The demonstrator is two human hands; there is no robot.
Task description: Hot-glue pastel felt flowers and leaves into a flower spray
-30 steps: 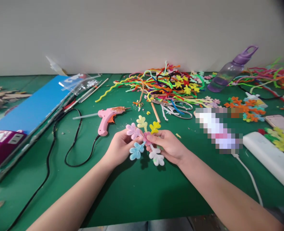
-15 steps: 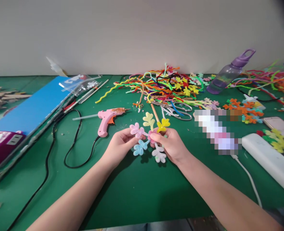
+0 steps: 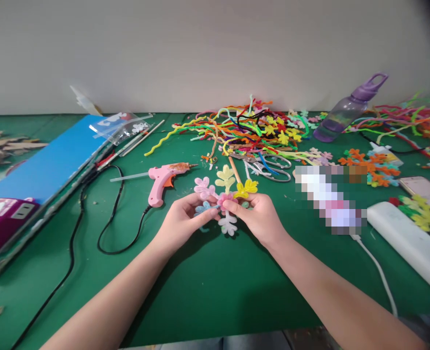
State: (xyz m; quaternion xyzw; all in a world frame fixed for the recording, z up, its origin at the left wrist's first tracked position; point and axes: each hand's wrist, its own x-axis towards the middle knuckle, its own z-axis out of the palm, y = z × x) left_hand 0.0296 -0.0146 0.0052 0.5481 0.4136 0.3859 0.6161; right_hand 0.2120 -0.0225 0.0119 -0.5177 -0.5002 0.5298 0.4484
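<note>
A fuzzy flower-like piece [image 3: 228, 221] with a pink centre and pink, cream, yellow, blue and white lobed arms is held up between both hands. My left hand [image 3: 184, 218] pinches the blue arm at the piece's left, thumb on top. My right hand [image 3: 260, 216] grips the pink centre with its thumb, the yellow arm just above it. Fingers behind the piece are partly hidden. Beyond my left hand lies a pink glue gun [image 3: 160, 182] on the green table [image 3: 207, 301].
Behind are a heap of coloured pipe cleaners [image 3: 233, 126], scissors [image 3: 273, 167] and a purple bottle [image 3: 341, 114]. A white case [image 3: 406, 248], a cable and orange pieces [image 3: 370, 165] stand right. Left are a blue board [image 3: 54, 160], a purple device [image 3: 7, 223] and a black cord [image 3: 72, 243].
The flower piece has turned, so its white arm points straight toward me. My left thumb has come down onto the blue arm, and my right thumb has shifted slightly left.
</note>
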